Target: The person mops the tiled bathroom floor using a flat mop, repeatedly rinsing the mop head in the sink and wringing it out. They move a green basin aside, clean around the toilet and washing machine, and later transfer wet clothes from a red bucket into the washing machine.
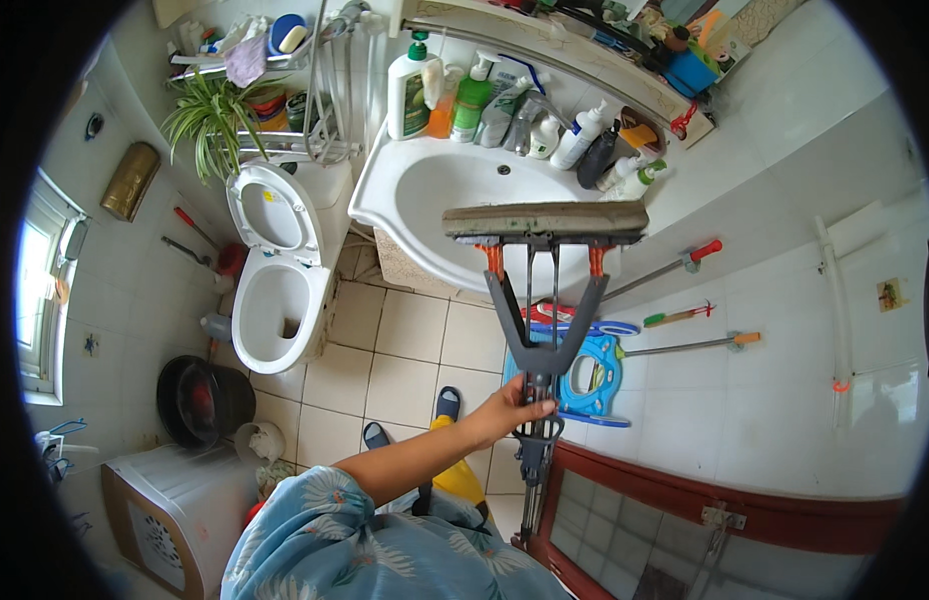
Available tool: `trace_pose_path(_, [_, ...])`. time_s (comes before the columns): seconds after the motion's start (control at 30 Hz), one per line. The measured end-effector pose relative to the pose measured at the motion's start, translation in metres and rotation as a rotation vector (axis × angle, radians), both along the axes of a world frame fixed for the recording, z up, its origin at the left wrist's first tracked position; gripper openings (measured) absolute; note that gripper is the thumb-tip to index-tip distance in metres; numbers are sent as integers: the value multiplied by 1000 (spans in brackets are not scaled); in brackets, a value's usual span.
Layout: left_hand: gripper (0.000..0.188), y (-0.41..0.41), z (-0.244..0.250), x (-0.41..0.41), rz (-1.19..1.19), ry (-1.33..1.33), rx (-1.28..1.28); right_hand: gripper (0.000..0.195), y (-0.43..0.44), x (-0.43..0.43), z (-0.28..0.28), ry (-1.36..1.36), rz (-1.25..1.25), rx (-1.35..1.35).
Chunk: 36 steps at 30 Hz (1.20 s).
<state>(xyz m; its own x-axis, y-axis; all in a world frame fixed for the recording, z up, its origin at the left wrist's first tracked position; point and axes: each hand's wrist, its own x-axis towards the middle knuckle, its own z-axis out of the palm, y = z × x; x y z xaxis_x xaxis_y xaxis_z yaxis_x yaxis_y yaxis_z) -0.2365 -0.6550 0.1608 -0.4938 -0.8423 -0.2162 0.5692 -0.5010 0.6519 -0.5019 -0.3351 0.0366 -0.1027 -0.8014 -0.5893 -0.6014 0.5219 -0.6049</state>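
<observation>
My left hand (509, 414) is closed around the metal pole of a squeeze sponge mop (538, 352), just below its grey forked frame. The mop stands head up, and its long beige sponge head (545, 219), with dark greenish stains, appears in front of the white washbasin (427, 191). Whether the sponge touches the basin cannot be told. Orange-red parts join the fork to the head. The lower pole runs down beside a red door frame. My right hand is out of view.
A toilet (273, 311) with raised lid stands left of the basin, near a black bucket (206, 401) and a white appliance (187, 517). Pump bottles (472, 105) line the basin's back. A folded blue plastic stool (603, 375) and long-handled tools (682, 345) are by the right wall.
</observation>
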Motion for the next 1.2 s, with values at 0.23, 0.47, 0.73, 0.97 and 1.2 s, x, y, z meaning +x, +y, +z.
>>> trace_pose_path(0.23, [38, -12, -10, -21, -80, -63, -127, 27, -167, 15, 4, -21, 136, -137])
trace_pose_path(0.47, [24, -43, -48, -42, -119, -143, -181, 29, -238, 12, -10, -98, 61, -82])
trace_pose_path(0.73, [25, -85, -17, -53, -4, -111, -214, 40, -326, 68, 96, -192, -18, -485])
trace_pose_path(0.97, [31, -110, -3, -47, 6, -24, -175, 43, -342, 59, 117, -170, 86, -336])
trace_pose_path(1.2, [20, -137, 8, 2, -29, -37, -71, 30, -253, 14, 71, -344, -26, 113])
